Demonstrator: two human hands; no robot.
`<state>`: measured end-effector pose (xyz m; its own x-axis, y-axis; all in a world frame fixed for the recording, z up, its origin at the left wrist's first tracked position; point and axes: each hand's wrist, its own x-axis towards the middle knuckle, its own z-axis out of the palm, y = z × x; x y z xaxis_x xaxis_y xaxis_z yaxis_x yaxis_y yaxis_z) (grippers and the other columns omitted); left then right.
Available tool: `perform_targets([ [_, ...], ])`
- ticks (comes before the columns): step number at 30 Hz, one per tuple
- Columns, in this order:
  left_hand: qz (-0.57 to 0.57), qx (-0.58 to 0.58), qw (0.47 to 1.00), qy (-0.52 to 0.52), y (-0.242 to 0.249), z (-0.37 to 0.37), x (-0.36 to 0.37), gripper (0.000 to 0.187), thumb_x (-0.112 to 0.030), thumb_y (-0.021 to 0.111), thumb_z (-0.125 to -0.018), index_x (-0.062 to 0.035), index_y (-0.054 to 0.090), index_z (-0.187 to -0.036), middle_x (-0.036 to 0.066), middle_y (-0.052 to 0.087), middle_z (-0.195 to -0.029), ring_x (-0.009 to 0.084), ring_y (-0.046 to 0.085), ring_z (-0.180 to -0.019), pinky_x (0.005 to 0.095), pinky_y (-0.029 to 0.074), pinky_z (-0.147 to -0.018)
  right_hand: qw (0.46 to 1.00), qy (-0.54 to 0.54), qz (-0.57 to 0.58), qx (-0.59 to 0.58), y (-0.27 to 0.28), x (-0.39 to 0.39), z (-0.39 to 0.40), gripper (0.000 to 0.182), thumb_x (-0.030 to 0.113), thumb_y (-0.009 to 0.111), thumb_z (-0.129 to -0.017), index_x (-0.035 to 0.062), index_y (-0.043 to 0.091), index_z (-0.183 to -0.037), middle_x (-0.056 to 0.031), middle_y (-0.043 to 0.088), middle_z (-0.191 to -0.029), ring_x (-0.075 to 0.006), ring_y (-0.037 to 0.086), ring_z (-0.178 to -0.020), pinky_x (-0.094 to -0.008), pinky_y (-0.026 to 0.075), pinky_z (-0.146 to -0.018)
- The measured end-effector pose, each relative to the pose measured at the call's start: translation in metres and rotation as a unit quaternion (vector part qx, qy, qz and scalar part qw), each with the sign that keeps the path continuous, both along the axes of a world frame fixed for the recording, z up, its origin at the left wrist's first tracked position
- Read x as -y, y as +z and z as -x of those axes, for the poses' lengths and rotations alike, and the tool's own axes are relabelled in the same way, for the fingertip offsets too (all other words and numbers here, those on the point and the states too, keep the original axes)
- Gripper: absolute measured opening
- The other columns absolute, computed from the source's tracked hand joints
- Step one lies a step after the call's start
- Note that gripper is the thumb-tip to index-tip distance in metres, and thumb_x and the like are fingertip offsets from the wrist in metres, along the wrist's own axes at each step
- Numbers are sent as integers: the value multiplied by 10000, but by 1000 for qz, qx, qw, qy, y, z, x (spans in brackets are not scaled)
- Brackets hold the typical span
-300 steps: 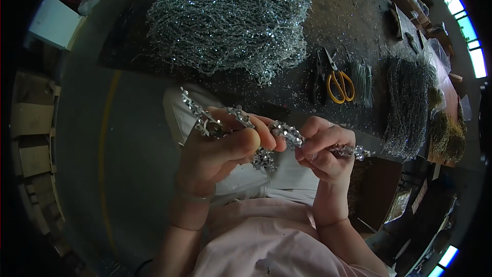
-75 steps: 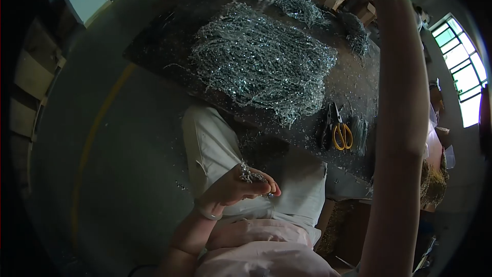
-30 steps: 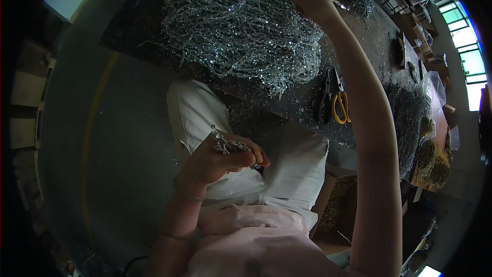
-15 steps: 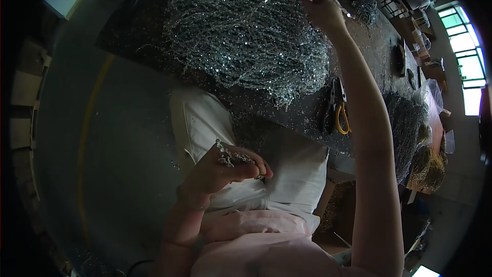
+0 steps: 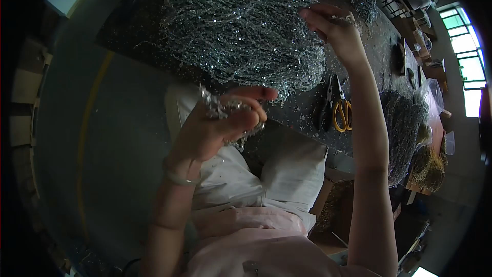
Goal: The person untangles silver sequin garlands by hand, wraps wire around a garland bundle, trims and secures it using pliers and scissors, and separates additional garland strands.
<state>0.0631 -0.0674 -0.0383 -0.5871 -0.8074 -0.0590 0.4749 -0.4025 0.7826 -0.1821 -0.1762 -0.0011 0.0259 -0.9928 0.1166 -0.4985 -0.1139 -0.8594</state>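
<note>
A wide heap of glittery silver strands (image 5: 236, 31) covers much of the dark tabletop in front of me. My left hand (image 5: 220, 123), held above my lap near the table's edge, is closed around a small bunch of silver strands (image 5: 218, 109) whose ends stick out past the fingers. At the heap's right side, my right hand (image 5: 333, 33) pinches thumb and forefinger together at the outer strands. A short glittery piece (image 5: 342, 18) lies across its other fingers. What exactly sits between the fingertips is too small to see clearly.
Yellow-handled scissors (image 5: 341, 115) and a black-handled tool (image 5: 326, 107) lie right of the heap on the table (image 5: 302, 115). More silver strands (image 5: 405, 133) hang at the right, beside gold ones (image 5: 429, 169). A cardboard box (image 5: 333, 236) stands low by my right side.
My left hand has risen from my lap toward the table edge, carrying its bunch. My right hand has come back slightly toward me and to the right, its fingers still at the heap's side.
</note>
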Motion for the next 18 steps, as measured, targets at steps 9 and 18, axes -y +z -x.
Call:
perform_targets([
  [9, -39, -65, 995, 59, 0, 42, 73, 194, -257, 563, -826, -81, 602, -897, -86, 405, -594, 11, 210, -433, 177, 203, -406, 957, 169, 228, -69, -17, -33, -19, 154, 25, 661, -702, 16, 626, -851, -58, 608, -738, -95, 567, -599, -228, 454, -521],
  [18, 0, -22, 998, 52, -3, 33, 84, 169, -250, 522, -849, -98, 587, -889, -9, 555, -946, -7, 193, -425, 147, 190, -399, 983, 138, 110, -51, -36, -35, -5, 280, 33, 666, -693, 66, 616, -967, -6, 536, -666, -58, 471, -543, -210, 384, -508],
])
